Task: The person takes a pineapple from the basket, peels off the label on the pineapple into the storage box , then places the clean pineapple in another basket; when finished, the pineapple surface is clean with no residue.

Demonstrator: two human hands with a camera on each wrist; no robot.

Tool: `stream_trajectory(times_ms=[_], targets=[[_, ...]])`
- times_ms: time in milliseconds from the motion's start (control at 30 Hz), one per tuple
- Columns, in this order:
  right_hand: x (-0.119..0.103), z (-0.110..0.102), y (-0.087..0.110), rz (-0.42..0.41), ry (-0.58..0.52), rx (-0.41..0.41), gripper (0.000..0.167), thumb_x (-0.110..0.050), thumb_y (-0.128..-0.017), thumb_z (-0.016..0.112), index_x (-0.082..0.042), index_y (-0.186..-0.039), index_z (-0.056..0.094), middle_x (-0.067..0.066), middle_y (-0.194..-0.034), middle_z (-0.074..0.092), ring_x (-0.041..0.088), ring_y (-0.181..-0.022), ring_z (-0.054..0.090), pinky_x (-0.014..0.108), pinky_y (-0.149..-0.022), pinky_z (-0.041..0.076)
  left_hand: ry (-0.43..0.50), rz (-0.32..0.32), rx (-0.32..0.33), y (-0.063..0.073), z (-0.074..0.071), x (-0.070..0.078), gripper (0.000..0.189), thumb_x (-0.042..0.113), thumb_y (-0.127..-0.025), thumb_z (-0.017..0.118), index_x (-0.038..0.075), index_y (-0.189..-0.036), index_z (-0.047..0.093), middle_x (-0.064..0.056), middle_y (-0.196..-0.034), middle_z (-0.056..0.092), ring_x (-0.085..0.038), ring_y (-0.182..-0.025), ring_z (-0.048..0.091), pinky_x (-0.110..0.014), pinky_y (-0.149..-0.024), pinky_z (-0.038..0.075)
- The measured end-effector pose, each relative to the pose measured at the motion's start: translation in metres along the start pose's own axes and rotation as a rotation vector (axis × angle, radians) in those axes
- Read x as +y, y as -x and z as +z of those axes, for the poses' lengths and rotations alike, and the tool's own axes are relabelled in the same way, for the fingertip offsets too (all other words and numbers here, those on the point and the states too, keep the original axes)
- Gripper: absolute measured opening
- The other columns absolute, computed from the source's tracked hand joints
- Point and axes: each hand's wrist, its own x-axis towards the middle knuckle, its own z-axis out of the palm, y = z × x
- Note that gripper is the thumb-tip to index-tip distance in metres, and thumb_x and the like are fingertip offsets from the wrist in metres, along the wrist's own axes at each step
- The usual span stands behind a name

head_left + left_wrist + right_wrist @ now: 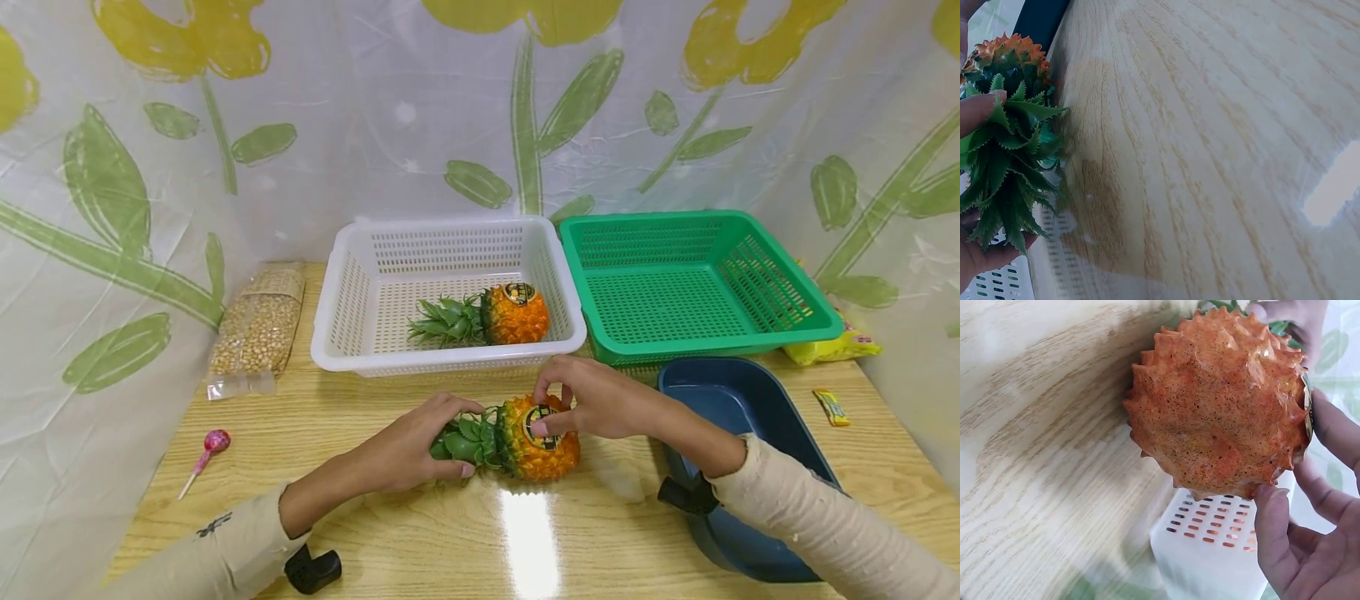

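Note:
An orange toy-like pineapple (542, 446) with a green leafy crown (467, 440) and a round black-and-gold label lies on its side on the table, crown to the left. My left hand (408, 442) grips the crown, thumb on the near side; the left wrist view shows the thumb over the leaves (1007, 169). The fingers and thumb of my right hand (600, 400) hold the fruit's body at the label. From the right wrist, the spiky round base (1216, 412) fills the view and hides most of the crown. A second pineapple (517, 315) lies in the white basket (450, 358).
Right of the white basket stands a green basket (720, 342). A dark blue bin (738, 533) sits under my right forearm. A bag of corn kernels (258, 329) and a pink lollipop (217, 440) lie left; a yellow packet (831, 407) and a yellow bag (832, 346) lie right.

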Motion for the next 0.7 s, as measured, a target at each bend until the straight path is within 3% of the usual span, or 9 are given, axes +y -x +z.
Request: stream_trajectory(times_ms=[533, 700], targets=[[-0.0006, 0.0027, 0.0005, -0.039, -0.055, 0.061, 0.028, -0.030, -0.084, 0.082, -0.015, -0.097, 0.062, -0.002, -0.094, 0.062, 0.012, -0.077, 0.058, 0.027, -0.066, 0.051, -0.017, 0.005, -0.001, 0.0003, -0.0005, 0.0022, 0.067, 0.032, -0.087, 0.080, 0.020, -0.145, 0.047, -0.003, -0.140, 0.050, -0.027, -0.132, 0.051, -0.052, -0.107, 0.045], [0.0000, 0.0029, 0.0002, -0.055, -0.058, 0.052, 0.027, -0.029, -0.085, 0.081, -0.015, -0.103, 0.066, -0.003, -0.093, 0.062, 0.011, -0.075, 0.056, 0.027, -0.064, 0.050, -0.023, 0.010, 0.003, 0.0005, -0.0003, 0.0019, 0.068, 0.032, -0.087, 0.080, 0.020, -0.145, 0.048, -0.003, -0.138, 0.050, -0.026, -0.130, 0.052, -0.052, -0.107, 0.045]])
